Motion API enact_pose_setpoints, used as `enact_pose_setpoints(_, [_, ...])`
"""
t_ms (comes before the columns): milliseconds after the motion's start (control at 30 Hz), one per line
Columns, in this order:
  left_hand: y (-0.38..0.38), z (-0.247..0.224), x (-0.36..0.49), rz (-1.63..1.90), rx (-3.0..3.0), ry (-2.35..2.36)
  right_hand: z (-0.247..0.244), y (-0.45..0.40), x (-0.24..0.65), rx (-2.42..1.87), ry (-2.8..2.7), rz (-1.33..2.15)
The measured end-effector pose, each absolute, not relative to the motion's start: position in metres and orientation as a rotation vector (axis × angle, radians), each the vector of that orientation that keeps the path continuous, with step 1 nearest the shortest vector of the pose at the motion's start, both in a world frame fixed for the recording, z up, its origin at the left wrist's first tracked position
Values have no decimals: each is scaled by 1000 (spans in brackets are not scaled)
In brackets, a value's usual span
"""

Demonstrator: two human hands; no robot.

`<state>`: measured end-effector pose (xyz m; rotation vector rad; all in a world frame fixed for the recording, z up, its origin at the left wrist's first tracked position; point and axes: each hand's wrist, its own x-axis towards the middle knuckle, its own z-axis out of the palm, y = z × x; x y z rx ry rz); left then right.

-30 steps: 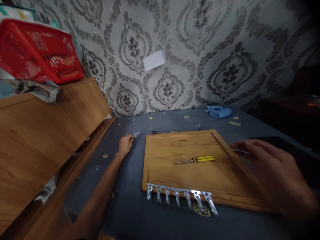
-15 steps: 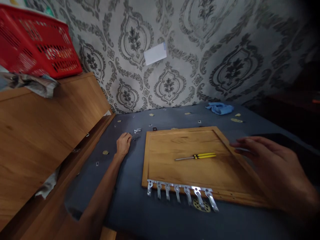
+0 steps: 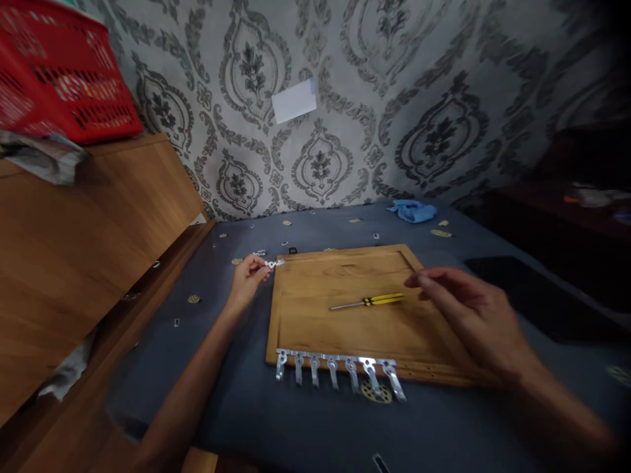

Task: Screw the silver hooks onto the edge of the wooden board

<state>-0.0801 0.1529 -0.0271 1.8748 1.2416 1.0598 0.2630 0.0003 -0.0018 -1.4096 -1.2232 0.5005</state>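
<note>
Pinched in my left hand [image 3: 248, 279] is a small silver metal bracket [image 3: 274, 263], near the upper left corner of the wooden board [image 3: 315, 328]. My right hand [image 3: 468, 312] hovers over the board's right side, thumb and fingertips close together; whether they hold anything small is unclear. A screwdriver with a yellow and black handle [image 3: 383, 299] lies on the board between the hands. Several silver brackets [image 3: 332, 369] line the board's front edge, their arms pointing toward me. Another silver piece [image 3: 259, 253] lies just beyond my left hand.
The board rests on a dark blue patterned cloth [image 3: 236, 407]. A blue cloth [image 3: 414, 211] lies near the wall, and a dark flat object [image 3: 542, 295] is at the right. On the left, a red basket [image 3: 69, 72] stands on wooden furniture [image 3: 89, 230].
My left hand has lifted a silver bracket off the cloth toward the board. My right hand has moved left, in over the board. The view has shifted slightly.
</note>
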Motion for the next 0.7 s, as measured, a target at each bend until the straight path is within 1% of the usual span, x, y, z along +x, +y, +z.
enact_pose_setpoints(133, [122,-14,-50,1002,1768,1027,-6,-6,244,-1354,-1435,526])
enact_pose_setpoints(267, [91,0,-29,909,1692,908,-12,-13,219,-1133,-1738,495])
enact_pose_setpoints(433, [69,12,-18,788,1649,821,-16,-20,198,-1088,-1747,510])
enact_pose_setpoints(567, [64,12,-13,737,1638,772,-13,-22,195,-1059,-1756,518])
enact_pose_setpoints(700, [63,6,-8,736,1659,761,-12,-23,192,-1060,-1748,655])
